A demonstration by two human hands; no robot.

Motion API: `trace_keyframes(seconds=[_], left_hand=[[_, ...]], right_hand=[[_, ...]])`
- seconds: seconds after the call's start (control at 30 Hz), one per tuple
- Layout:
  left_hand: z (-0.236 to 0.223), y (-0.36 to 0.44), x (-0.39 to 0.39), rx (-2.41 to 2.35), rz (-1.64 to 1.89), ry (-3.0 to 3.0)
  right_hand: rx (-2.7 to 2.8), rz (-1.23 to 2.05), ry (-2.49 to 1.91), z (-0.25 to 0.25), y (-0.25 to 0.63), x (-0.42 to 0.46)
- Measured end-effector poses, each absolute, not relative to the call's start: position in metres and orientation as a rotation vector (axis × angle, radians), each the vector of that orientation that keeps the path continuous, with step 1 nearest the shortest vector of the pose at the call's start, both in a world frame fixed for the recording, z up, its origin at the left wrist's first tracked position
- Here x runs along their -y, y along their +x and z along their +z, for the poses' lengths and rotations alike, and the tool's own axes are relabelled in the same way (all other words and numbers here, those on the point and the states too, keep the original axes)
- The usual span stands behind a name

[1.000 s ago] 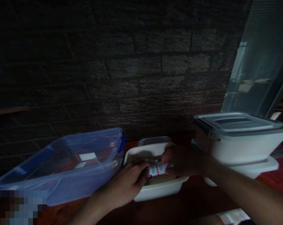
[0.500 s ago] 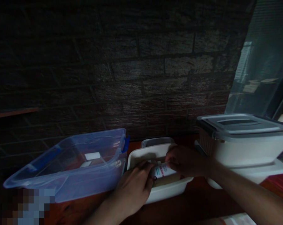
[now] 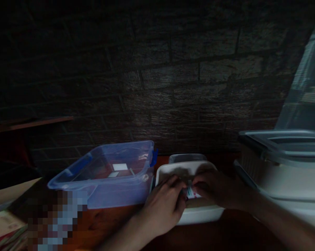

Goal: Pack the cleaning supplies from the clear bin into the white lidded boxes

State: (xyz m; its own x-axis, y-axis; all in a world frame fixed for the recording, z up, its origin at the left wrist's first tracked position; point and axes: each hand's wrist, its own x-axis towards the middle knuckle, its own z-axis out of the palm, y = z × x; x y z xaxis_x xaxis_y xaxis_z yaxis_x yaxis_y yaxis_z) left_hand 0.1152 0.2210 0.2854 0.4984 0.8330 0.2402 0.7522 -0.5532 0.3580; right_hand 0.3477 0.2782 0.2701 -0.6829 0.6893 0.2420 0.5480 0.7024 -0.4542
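Observation:
Both hands are inside a small white bin [image 3: 199, 216] on a dark red tabletop. My left hand [image 3: 165, 204] and my right hand [image 3: 217, 190] are closed from either side on a small white packet [image 3: 191, 191] with red and green print, which they mostly cover. The packet sits low in the bin, over some brownish contents that I cannot make out in the dim light.
A clear blue-tinted tub [image 3: 107, 174] with a blue clasp stands left of the bin. A larger white lidded container [image 3: 285, 164] stands at the right, stacked on another. A dark brick wall [image 3: 157, 76] is close behind. Cardboard and papers [image 3: 6, 216] lie at the lower left.
The view has swung left, shifting everything to the right. My hands have drawn closer together and lower in the bin, so less of the packet shows.

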Motion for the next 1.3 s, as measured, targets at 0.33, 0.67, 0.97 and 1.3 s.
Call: trace_keyframes(seconds=[0.33,0.67,0.97,1.3], left_hand=[[0.323,0.063,-0.210,-1.340,1.195,2.645],[0.337,-0.021,-0.217,-1.932,0.923,2.465],[0.357,-0.026,-0.224,-1.896,1.119,2.509],[0.403,0.005,-0.203,-1.828,1.960,2.624]], right_hand=[[2.438,0.534,-1.003,0.255,0.354,-0.286],[2.385,0.564,-1.012,0.254,0.351,-0.288],[2.319,0.631,-0.985,0.260,0.352,-0.284],[2.043,0.579,-0.909,0.312,0.323,-0.281]])
